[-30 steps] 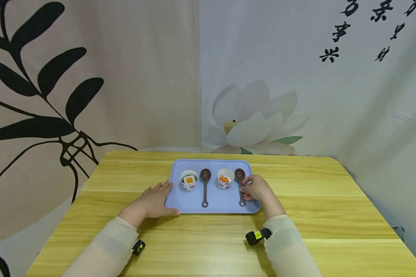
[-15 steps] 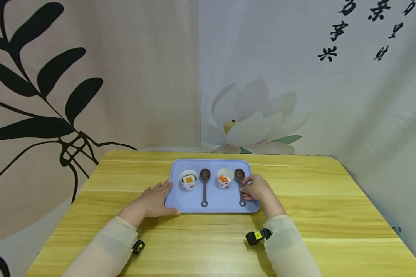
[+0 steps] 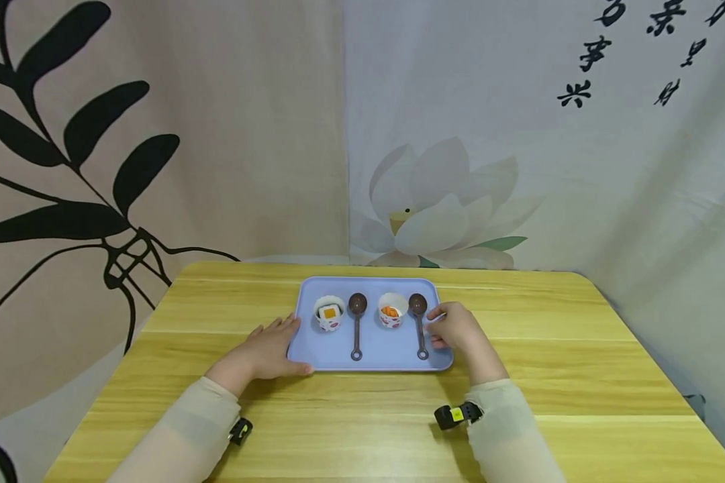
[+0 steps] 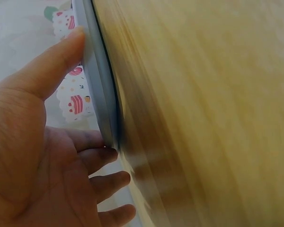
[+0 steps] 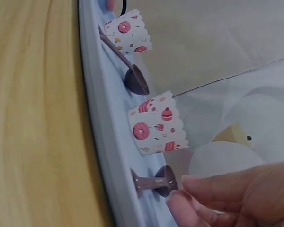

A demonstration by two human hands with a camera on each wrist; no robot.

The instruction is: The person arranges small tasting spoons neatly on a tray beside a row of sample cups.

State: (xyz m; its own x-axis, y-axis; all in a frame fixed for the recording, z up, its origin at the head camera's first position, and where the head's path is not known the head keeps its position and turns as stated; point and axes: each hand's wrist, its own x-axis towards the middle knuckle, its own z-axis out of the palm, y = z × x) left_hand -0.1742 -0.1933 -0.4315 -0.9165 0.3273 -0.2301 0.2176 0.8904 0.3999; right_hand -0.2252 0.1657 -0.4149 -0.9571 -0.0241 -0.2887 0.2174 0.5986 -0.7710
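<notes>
A pale blue tray (image 3: pixel 374 363) bears two paper cups and two brown measuring spoons. The left cup (image 3: pixel 328 323) holds a white piece with an orange square on top; orange bits lie in the right cup (image 3: pixel 391 322). Between the cups lies the left measuring spoon (image 3: pixel 357 306). My left hand (image 3: pixel 262 350) rests against the tray's near left corner, its thumb on the front rim and fingers along the left side. Beside the handle of the right measuring spoon (image 3: pixel 418 306), my right hand (image 3: pixel 457 332) has thumb and forefinger slightly apart, the spoon lying outside them (image 5: pixel 166 181).
Under the tray is a wooden table (image 3: pixel 362 422), its back edge close behind the tray. A curtain (image 3: pixel 266 134) with printed leaves, a lotus and characters hangs beyond it. Each wrist wears a black camera (image 3: pixel 453 414).
My right hand has let go of the right spoon's handle and moved slightly right. My left hand stays at the tray, and the cups and spoons have kept their places.
</notes>
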